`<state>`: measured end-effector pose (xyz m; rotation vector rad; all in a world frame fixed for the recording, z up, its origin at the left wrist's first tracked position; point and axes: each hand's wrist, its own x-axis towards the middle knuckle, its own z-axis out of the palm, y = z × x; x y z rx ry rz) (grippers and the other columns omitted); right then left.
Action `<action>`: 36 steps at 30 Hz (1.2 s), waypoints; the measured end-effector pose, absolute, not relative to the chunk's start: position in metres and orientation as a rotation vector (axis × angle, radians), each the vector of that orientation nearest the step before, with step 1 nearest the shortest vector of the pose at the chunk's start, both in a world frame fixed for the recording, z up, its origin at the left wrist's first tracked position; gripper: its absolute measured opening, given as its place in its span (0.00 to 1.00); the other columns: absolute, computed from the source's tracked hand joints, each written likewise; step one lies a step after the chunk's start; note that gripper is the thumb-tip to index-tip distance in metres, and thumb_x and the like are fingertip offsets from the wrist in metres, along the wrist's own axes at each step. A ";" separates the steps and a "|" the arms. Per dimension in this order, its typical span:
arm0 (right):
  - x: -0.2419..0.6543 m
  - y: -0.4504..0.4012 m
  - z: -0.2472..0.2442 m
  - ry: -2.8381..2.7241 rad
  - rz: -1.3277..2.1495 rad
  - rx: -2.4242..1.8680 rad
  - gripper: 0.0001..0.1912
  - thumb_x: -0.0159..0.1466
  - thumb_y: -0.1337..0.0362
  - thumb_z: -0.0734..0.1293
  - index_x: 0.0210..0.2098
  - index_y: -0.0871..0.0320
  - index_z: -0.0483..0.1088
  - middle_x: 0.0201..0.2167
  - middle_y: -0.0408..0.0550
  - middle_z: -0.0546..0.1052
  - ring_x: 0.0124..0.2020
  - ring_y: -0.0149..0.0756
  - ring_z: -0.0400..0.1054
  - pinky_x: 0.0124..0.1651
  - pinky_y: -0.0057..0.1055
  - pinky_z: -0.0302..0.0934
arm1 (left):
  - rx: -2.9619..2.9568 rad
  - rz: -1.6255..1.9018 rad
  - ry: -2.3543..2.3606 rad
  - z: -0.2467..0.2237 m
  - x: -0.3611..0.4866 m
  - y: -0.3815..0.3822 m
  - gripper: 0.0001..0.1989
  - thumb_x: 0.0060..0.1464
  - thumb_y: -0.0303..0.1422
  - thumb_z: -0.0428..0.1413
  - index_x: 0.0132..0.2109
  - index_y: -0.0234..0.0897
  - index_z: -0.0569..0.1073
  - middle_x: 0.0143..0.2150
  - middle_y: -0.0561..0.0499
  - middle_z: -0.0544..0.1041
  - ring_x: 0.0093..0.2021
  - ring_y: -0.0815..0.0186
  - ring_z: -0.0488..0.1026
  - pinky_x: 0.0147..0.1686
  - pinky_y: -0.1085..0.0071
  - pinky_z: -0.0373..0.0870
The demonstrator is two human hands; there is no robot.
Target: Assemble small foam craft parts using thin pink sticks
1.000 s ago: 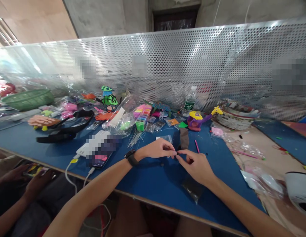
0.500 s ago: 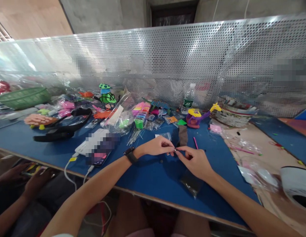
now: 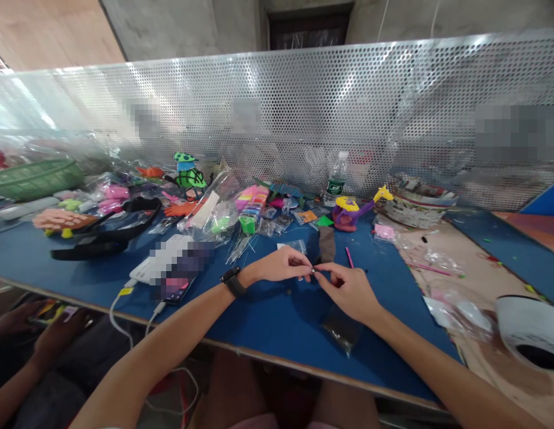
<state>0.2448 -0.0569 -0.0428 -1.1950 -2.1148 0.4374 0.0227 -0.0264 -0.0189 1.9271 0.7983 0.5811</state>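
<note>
My left hand (image 3: 283,264), with a dark watch on its wrist, is closed in a pinch over the blue table (image 3: 263,322). Facing it, my right hand (image 3: 348,289) pinches at the same spot, the fingertips nearly meeting. Between them shows a tiny whitish piece (image 3: 313,271), too small to name. Just behind the hands lies a dark grey-brown strip (image 3: 326,244) of soft-looking material. A clear bag with dark contents (image 3: 342,331) lies below my right hand. A small dark lump (image 3: 288,292) is on the table near my left hand.
A phone (image 3: 183,277) and a white device with cables lie at left, near a black strap (image 3: 92,247). Behind stand a purple-yellow giraffe figure (image 3: 348,213), a water bottle (image 3: 335,182) and a basket (image 3: 420,205). A pink stick (image 3: 349,257) lies right. Another person's hands (image 3: 51,339) are lower left.
The whole view has shifted slightly, so things sit a little further left. Both hands keep their pinch at the same place over the table.
</note>
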 end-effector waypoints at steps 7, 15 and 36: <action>0.242 -0.061 -0.033 -2.034 0.673 -1.144 0.13 0.65 0.55 0.66 0.43 0.55 0.77 0.29 0.43 0.81 0.25 0.32 0.71 0.31 0.28 0.64 | 1.971 0.619 0.802 -0.024 0.022 -0.024 0.13 0.60 0.37 0.59 0.41 0.30 0.80 0.33 0.46 0.81 0.31 0.70 0.74 0.32 0.77 0.68; 0.241 -0.058 -0.032 -1.972 0.809 -1.123 0.12 0.66 0.56 0.65 0.39 0.54 0.78 0.32 0.44 0.82 0.30 0.36 0.76 0.34 0.30 0.67 | 1.931 0.605 0.831 -0.023 0.025 -0.026 0.18 0.61 0.43 0.57 0.42 0.30 0.80 0.35 0.45 0.81 0.31 0.69 0.73 0.32 0.76 0.68; 0.242 -0.058 -0.034 -2.000 0.722 -1.072 0.14 0.67 0.59 0.64 0.43 0.55 0.80 0.30 0.45 0.83 0.27 0.36 0.76 0.30 0.28 0.67 | 1.920 0.623 0.875 -0.025 0.029 -0.028 0.19 0.59 0.46 0.58 0.40 0.31 0.80 0.31 0.47 0.79 0.30 0.70 0.72 0.31 0.76 0.67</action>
